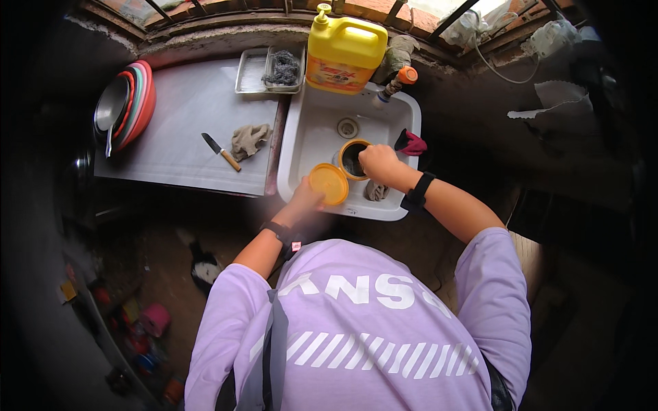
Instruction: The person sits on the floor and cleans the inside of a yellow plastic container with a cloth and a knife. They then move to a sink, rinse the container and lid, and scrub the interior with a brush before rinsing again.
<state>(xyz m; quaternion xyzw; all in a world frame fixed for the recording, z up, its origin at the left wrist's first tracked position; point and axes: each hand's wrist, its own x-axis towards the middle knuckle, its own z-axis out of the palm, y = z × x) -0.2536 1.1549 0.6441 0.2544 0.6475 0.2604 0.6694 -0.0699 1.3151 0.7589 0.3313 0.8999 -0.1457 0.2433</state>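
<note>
My left hand grips a round orange-yellow plastic lid at its lower left edge, above the front of the white sink. Beside the lid is a wide-mouthed jar with an orange rim and a dark interior. The fingers of my right hand curl over the right side of that rim; their tips are hidden. Just below this hand lies a crumpled grey-brown cloth in the sink. A dark red and black cloth hangs over the sink's right edge.
A knife with a wooden handle and a beige rag lie on the grey counter. Stacked basins lean at its left. Behind the sink are a yellow jug, steel wool in a tray, and an orange-handled tap.
</note>
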